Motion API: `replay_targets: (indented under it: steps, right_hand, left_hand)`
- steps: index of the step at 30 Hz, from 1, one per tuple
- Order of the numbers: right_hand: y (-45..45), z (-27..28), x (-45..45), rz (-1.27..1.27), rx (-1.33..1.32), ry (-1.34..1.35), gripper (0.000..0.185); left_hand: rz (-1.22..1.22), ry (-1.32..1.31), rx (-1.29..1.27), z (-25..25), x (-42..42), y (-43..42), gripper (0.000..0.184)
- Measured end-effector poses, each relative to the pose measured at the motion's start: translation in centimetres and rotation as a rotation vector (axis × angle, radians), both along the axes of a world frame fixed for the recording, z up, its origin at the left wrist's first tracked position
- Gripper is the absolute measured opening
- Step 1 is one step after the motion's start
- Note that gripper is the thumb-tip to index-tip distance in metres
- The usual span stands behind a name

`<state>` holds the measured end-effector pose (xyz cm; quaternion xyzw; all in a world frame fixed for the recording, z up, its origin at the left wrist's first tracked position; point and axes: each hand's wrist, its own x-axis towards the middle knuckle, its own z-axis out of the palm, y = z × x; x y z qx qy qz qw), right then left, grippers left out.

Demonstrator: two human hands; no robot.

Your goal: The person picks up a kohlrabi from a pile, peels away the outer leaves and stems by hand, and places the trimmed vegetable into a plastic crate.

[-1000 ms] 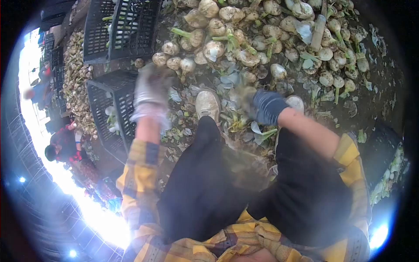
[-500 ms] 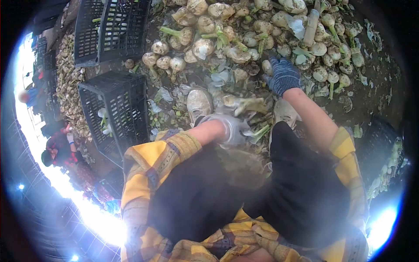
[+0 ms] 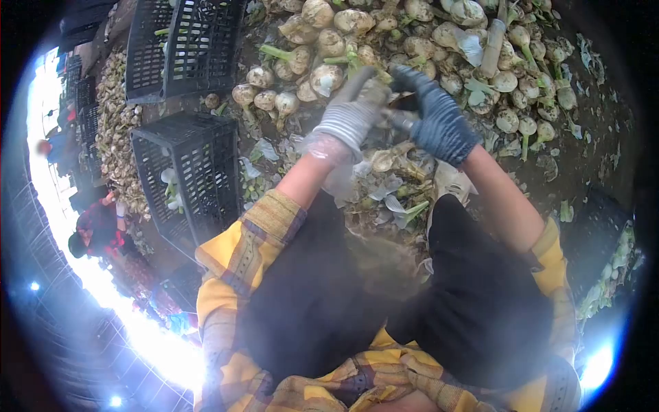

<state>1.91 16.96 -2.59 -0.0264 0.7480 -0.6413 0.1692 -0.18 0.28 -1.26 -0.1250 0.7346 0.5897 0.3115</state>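
My left hand (image 3: 347,117), in a pale grey glove with a clear plastic cuff, is closed around a dirty whitish onion (image 3: 375,93), partly hidden by its fingers and blurred. Facing it from the right is my right hand (image 3: 439,117), in a dark blue-grey knit glove. Its fingers curve beside the onion, with a gap between them and the thumb; whether the fingertips touch it is unclear. Just beyond both hands lies a heap of onions (image 3: 353,22), some with green stems. Loose peelings and cut stems (image 3: 391,196) litter the ground below.
Black plastic crates (image 3: 185,154) stand at the left, one holding some green-and-white pieces. Farther left are another onion pile (image 3: 117,130) and a person in a red checked shirt (image 3: 103,223). A pale stick-like piece (image 3: 491,48) lies on the heap. Another dark crate (image 3: 600,226) is at right.
My left hand has risen from between the shoes toward the heap and now grips an onion. My right hand has drawn off the heap's near edge, turning toward the left hand.
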Motion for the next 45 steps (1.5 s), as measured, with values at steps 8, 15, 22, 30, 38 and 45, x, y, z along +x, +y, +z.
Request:
replay_targets:
  steps: [8,15,22,30,38,45]
  right_hand:
    - [-1.4,0.1,0.2,-0.105,0.036,-0.272,0.038]
    - [-1.7,-0.5,0.0,-0.046,0.148,-0.315,0.050]
    - [-1.4,-0.4,0.3,0.083,0.258,-0.180,0.045]
    - [-1.9,-0.5,0.8,0.018,0.284,-0.108,0.036]
    - [-1.5,-3.0,1.1,-0.140,0.312,-0.069,0.031]
    - [-1.5,-2.4,0.9,-0.112,0.256,-0.217,0.019]
  left_hand:
    - [0.464,-0.430,0.163,1.7,0.1,0.3,0.051]
    - [-0.284,0.960,-0.529,-3.0,1.9,-1.1,0.024]
    - [-0.216,0.730,-0.397,-2.0,2.5,-1.0,0.041]
    - [-0.068,0.523,-0.181,-4.9,2.4,-1.8,0.046]
    - [0.281,0.008,0.019,-1.2,2.4,0.8,0.056]
    - [0.426,-0.537,0.347,1.7,1.2,0.2,0.050]
